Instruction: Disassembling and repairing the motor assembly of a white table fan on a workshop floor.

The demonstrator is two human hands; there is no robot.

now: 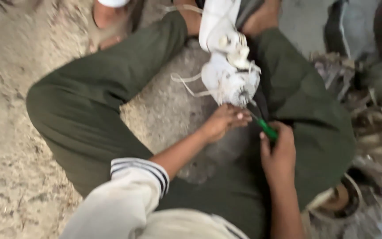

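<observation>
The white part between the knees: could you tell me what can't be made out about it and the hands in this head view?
- White part: motion blur hides its details; its top is cut off by the frame edge.
- Green-handled tool: its tip is lost in blur beside the left hand.
- Right hand: fingers cover most of the handle.
- Clutter at right: too blurred to identify.
</observation>
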